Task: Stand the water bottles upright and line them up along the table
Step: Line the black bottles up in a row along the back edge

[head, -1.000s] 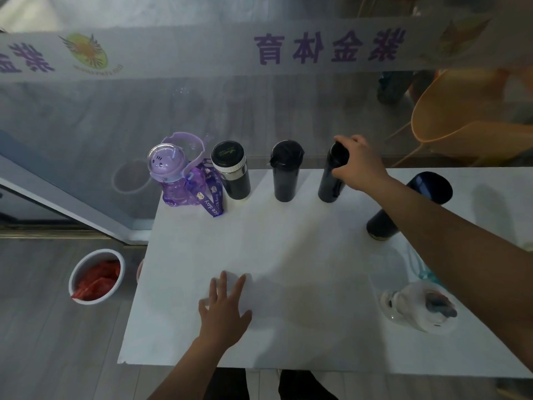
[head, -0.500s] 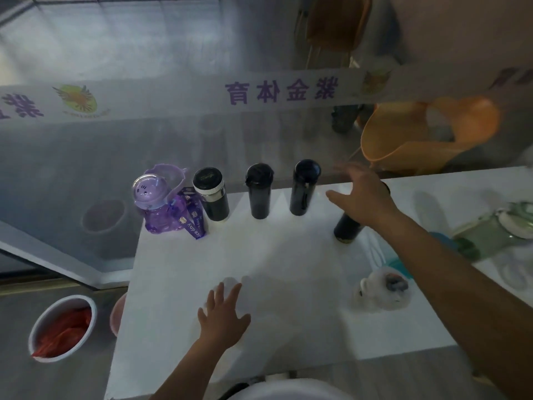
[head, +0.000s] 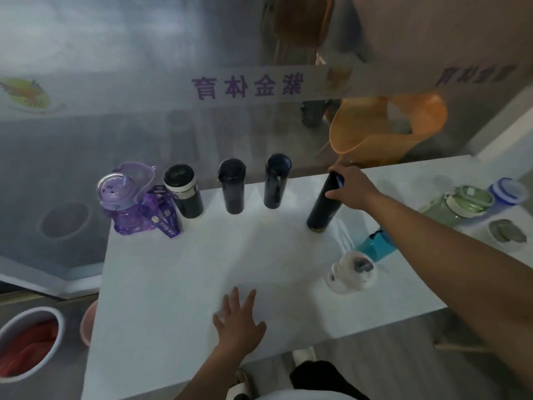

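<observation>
Along the far edge of the white table (head: 187, 284) stand a purple bottle (head: 127, 203), a black flask with a white band (head: 184, 193), and two black flasks (head: 233, 186) (head: 275, 181). My right hand (head: 353, 187) grips the top of a tall dark bottle (head: 323, 206), which stands to their right, tilted slightly. My left hand (head: 238, 319) rests flat on the table near the front edge, fingers spread. A white-lidded bottle (head: 352, 272) and a teal bottle (head: 375, 245) lie under my right forearm. A green bottle (head: 452, 204) lies at the far right.
A blue-lidded container (head: 507, 190) and a grey-lidded one (head: 507, 232) sit at the right edge. A glass wall with a lettered strip backs the table; an orange chair (head: 383, 131) is behind it. A white bucket with red cloth (head: 26, 345) stands on the floor, left.
My right hand left the third black flask, moved right and closed on the tall dark bottle. The view has shifted right, showing more bottles there. The left hand stayed flat.
</observation>
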Motion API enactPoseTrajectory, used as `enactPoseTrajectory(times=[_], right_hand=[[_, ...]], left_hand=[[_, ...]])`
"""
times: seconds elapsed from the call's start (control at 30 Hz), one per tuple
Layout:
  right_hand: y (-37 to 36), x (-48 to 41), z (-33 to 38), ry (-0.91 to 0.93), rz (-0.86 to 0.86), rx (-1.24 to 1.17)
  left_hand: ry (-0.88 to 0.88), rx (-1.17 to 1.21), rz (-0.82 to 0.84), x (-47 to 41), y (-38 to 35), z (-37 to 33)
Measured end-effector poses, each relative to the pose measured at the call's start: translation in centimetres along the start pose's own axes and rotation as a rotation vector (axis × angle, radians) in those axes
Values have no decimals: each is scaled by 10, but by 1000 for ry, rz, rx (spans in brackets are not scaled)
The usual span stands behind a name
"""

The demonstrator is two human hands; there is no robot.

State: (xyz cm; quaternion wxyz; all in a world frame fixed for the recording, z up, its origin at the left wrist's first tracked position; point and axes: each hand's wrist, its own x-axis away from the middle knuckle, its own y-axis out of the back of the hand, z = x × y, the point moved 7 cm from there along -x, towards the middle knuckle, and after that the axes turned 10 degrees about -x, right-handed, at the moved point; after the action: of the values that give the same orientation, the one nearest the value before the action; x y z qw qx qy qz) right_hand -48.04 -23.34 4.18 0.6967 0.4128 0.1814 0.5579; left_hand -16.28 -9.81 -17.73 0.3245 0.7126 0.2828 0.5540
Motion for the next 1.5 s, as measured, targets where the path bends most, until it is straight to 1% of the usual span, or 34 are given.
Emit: enactPoseTrajectory(times=[0.1, 0.2, 0.33, 0.5, 0.8, 1.17, 1.27, 1.4, 1.5], right_hand=[[2, -13, 3, 39, -2, 5], [7, -31, 8, 117, 29, 37], [15, -60, 15, 207, 54, 57], [15, -93, 20, 314, 130, 84], [7, -119, 15, 413, 215, 178], [10, -124, 10, 432, 247, 162], [22, -114, 5, 410, 197, 97], [55, -75, -14, 409, 72, -22], [71, -27, -56, 311, 70, -23]], left_hand=[[48, -3, -24, 0, -1, 3], [116, 40, -51, -4, 1, 0], [223, 101, -69, -8, 0, -18], [329, 138, -75, -7, -5, -39], [413, 178, -60, -1, -18, -65], [447, 159, -72, 1, -23, -72], [442, 159, -77, -2, -19, -74], [389, 143, -83, -13, -11, -83], [349, 128, -105, -24, -4, -92]])
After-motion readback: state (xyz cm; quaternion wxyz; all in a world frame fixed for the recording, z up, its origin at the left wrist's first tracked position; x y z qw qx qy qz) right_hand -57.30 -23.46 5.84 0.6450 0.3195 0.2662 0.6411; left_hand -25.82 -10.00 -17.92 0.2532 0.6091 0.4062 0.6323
